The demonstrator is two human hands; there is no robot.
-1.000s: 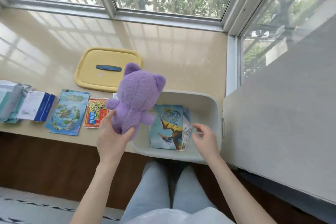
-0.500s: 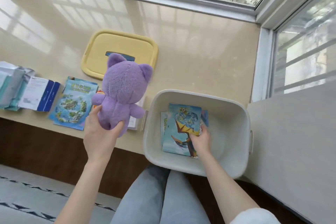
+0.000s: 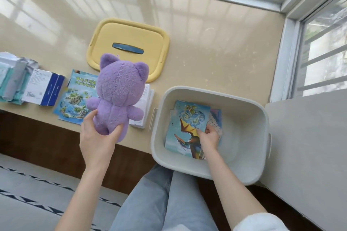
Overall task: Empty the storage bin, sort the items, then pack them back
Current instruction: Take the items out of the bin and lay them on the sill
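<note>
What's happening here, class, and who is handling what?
A seated person is sorting stored items. The left hand holds a purple plush toy above the ledge. The right hand is down in the grey bin, gripping a dinosaur booklet lying there. The yellow lid, a map booklet and a blue-and-white box lie on the ledge.

R hand [image 3: 210, 138] | moved rim→inside bin [image 3: 242, 99] | fingers [image 3: 207, 130] grip booklet [image 3: 187, 124]

Both hands engaged; forearms bare.
Left hand [image 3: 97, 137] upright, thumb and fingers curled round purple plush [image 3: 120, 88] base, forearm entering from 7 o'clock. Right hand [image 3: 209, 137], at its 3 o'clock, palm down, pinches booklet [image 3: 187, 124] edge.
</note>
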